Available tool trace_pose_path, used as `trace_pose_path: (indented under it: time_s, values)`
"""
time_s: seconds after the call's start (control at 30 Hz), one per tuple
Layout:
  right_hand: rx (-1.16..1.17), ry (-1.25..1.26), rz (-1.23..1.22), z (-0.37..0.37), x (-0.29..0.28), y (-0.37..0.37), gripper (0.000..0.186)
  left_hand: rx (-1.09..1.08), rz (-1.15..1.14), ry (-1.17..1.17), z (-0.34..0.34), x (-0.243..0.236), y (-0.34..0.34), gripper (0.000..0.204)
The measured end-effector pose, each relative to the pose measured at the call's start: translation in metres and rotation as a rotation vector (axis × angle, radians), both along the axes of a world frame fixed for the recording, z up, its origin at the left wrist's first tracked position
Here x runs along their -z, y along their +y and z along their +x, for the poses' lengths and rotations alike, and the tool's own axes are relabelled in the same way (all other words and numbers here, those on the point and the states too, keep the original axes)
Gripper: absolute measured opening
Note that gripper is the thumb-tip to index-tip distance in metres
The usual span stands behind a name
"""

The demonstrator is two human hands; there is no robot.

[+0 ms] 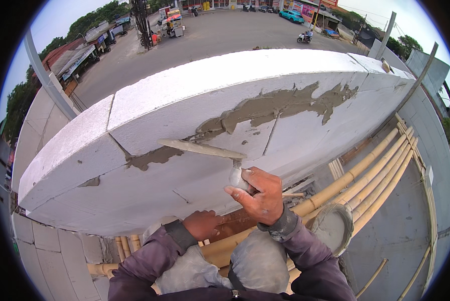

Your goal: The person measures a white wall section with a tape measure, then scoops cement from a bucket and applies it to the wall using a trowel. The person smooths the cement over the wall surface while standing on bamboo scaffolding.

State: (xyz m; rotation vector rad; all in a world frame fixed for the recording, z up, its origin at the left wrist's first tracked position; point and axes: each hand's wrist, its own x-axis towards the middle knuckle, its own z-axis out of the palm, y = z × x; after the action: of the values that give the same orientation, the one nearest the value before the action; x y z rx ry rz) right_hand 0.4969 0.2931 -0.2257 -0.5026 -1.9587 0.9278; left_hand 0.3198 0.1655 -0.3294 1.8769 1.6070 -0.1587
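My right hand (265, 194) is closed round the pale, mortar-smeared handle of a trowel (202, 149). The trowel's long blade stretches left along the white block wall (225, 168), close to a joint with grey mortar (265, 109) smeared across it. More mortar lies left of the blade tip, below a joint between two blocks. Over my knees, near the wall's foot, my left hand (202, 224) is loosely open with its fingers partly bent, and I see nothing in it. A round bucket (332, 228) of wet grey mortar stands right of my right forearm.
Several bamboo poles (355, 178) run beneath me and along the wall's right side. Another grey wall (49, 246) stands at lower left. Upright posts (51, 83) rise at both ends. Beyond the wall lies a paved street (225, 32) with a motorcycle rider (305, 36) and parked vehicles.
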Motion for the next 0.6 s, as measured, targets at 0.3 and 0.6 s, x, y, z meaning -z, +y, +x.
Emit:
trace_pose_path:
  time_s: [0.3,0.6]
  values:
    - [0.437,0.252,-0.223,0.059,0.011,0.064,0.033,0.008,-0.046,0.020,0.000,-0.001,-0.003,0.042]
    - [0.693,0.264,-0.224,0.125,0.021,0.151,0.034,0.024,-0.006,0.022,0.003,0.002,-0.003,0.040]
